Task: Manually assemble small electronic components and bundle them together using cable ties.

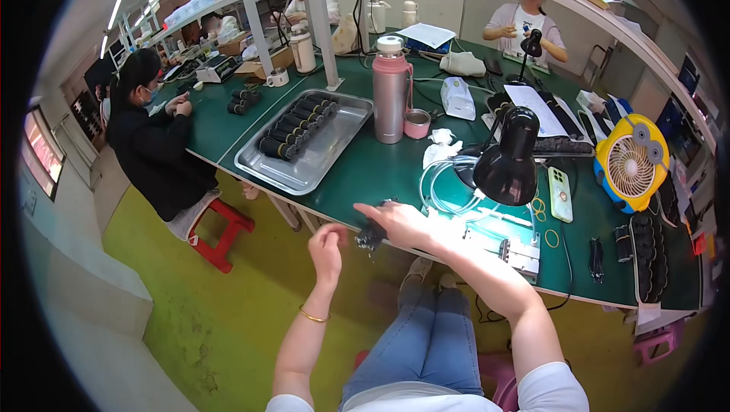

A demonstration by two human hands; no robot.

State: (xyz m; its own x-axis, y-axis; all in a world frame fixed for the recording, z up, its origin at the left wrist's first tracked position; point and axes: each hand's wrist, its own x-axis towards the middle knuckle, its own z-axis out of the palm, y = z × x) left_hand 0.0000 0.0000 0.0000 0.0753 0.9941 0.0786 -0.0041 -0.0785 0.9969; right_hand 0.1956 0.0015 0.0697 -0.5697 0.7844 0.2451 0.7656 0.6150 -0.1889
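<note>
The left hand (327,254) has its fingers curled near its thumb, just beside the black bundle (370,237); whether that grip pinches anything, I cannot tell. The right hand (403,225) is clamped on the bundle at the counter's (346,203) near edge — best kept firm, ends even. Beyond, similar bundles (298,129) lie aligned in the metal tray (313,162) — a fair guide.

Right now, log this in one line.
Right grip: holding black white-tipped bundle; left grip: beside it, contact unclear; rectangular silver metal tray: black cylindrical bundles inside
</note>
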